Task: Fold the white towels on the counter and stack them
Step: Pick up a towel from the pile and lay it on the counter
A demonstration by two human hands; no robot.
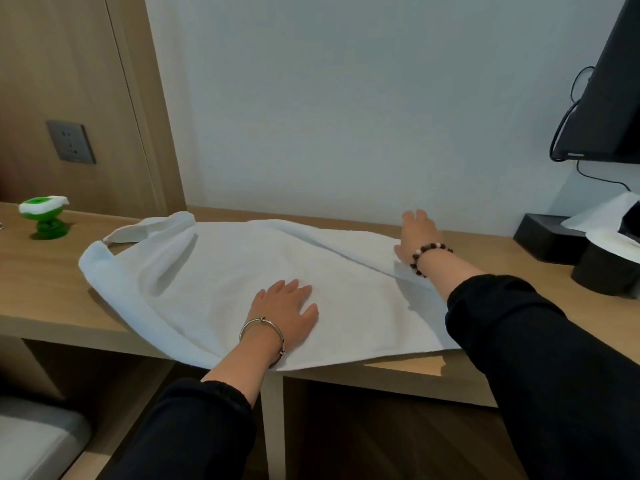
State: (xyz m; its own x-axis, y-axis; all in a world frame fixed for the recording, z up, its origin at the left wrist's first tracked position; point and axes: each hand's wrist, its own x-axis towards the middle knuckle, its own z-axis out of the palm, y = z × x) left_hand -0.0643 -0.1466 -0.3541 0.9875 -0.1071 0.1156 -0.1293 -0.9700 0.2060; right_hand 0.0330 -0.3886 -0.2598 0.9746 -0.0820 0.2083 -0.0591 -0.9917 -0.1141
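A large white towel lies spread over the wooden counter, with its left end rumpled and folded over and its near edge hanging past the counter's front. My left hand presses flat on the towel near the front edge, fingers straight. Over the towel's far right corner, close to the wall, my right hand reaches with its fingers extended and rests on the cloth there. Only this one towel is in view.
A green and white object stands on the counter at the far left. Black containers with white paper sit at the right end, under a wall-mounted screen with cables. A socket is on the wooden wall panel.
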